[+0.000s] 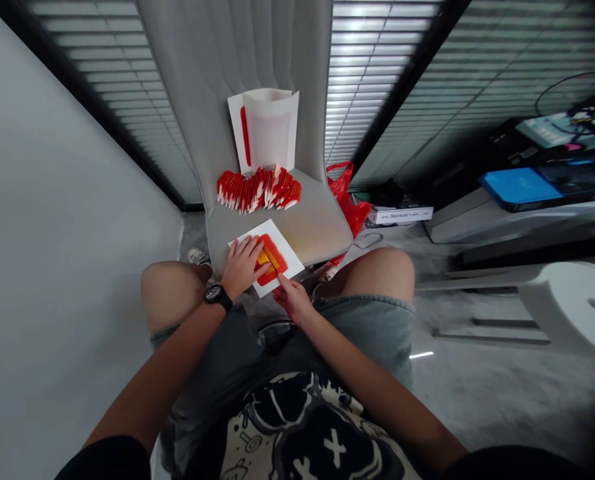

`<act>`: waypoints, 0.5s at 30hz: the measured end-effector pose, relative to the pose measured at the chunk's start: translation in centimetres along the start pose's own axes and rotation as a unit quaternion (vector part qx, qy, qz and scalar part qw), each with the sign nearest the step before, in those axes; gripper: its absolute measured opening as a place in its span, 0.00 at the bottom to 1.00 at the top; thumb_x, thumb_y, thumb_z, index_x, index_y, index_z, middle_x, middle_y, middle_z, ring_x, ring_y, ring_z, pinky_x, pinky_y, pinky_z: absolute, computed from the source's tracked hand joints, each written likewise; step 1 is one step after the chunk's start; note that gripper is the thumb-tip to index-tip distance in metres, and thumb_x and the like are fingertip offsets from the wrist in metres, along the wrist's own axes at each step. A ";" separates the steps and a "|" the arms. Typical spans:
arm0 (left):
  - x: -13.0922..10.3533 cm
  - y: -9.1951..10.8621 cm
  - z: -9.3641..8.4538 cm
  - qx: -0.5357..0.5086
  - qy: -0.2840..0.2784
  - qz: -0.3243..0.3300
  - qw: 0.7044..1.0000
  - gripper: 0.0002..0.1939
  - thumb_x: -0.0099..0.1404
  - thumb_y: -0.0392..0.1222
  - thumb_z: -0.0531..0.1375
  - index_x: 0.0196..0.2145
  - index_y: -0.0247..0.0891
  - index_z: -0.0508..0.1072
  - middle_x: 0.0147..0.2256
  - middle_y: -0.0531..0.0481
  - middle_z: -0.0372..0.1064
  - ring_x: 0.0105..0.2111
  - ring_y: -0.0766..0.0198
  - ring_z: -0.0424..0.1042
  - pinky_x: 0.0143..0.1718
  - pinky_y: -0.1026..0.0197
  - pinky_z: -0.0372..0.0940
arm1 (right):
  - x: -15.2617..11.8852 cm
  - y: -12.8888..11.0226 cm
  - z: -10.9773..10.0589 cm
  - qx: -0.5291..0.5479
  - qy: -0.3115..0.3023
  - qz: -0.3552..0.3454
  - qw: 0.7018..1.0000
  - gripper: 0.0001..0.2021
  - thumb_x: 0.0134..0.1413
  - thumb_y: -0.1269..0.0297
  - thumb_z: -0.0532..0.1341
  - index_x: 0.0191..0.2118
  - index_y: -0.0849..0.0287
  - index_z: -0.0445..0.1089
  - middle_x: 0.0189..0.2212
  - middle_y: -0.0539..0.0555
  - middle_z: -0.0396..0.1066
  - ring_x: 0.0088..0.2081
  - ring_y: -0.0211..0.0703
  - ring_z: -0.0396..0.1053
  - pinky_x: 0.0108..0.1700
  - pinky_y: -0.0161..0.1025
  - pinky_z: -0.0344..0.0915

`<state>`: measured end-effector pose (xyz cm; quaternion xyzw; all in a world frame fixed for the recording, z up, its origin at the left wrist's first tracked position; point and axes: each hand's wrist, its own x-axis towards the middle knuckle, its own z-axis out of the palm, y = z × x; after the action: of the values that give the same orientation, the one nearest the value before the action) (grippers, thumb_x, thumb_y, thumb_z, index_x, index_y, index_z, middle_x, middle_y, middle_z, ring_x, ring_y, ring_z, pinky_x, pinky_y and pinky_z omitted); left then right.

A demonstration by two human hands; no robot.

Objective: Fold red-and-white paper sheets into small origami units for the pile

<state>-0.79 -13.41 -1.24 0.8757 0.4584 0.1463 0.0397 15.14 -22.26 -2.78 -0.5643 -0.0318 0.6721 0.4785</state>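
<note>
A white sheet of paper (292,261) with a painted red-orange patch lies at the chair's front edge, its near corner jutting past the seat. On the patch sits a folded yellow-orange paper piece (267,259). My left hand (244,263), with a black watch at the wrist, rests flat on the sheet, fingers stretched over the yellow piece. At the sheet's near right edge, my right hand (293,299) has its thumb on top and its curled fingers partly hidden below, gripping the edge. Beyond stands a fanned row of folded red-and-white paper pieces (260,190).
The grey chair (322,230) holds everything. Against its backrest leans a curled white sheet (272,130) with a red strip. A red plastic bag (344,197) hangs at the right. Further right are a white stool (572,300) and a blue box (520,185).
</note>
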 end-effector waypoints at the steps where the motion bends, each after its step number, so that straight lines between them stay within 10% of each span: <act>1: 0.1 0.0 0.0 -0.002 0.002 -0.003 1.000 0.29 0.73 0.55 0.50 0.64 0.36 0.62 0.66 0.39 0.59 0.67 0.49 0.55 0.68 0.41 0.45 | 0.0 0.0 0.0 0.001 -0.004 -0.001 1.000 0.18 0.41 0.52 0.74 0.32 0.58 0.72 0.27 0.50 0.77 0.27 0.37 0.72 0.28 0.32 0.66; 9: 1.1 -0.3 -0.6 -0.047 0.028 0.000 0.998 0.25 0.70 0.53 0.56 0.60 0.40 0.69 0.61 0.42 0.65 0.65 0.49 0.58 0.69 0.40 0.45 | 0.7 -0.2 -0.3 0.010 0.010 0.013 1.000 0.17 0.36 0.57 0.77 0.29 0.61 0.74 0.23 0.49 0.75 0.24 0.35 0.70 0.28 0.32 0.65; 15: 1.8 -0.3 -2.1 -0.126 0.194 -0.089 0.969 0.18 0.74 0.46 0.51 0.56 0.38 0.70 0.55 0.41 0.69 0.59 0.53 0.65 0.64 0.47 0.57 | -0.4 -2.5 -2.4 -0.184 -0.012 -0.142 0.973 0.20 0.46 0.46 0.70 0.25 0.61 0.75 0.20 0.49 0.73 0.23 0.37 0.67 0.26 0.33 0.60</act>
<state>-0.75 -11.92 1.12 0.7743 0.5112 0.3661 0.0724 18.50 -22.35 -1.92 -0.6245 -0.2398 0.5866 0.4565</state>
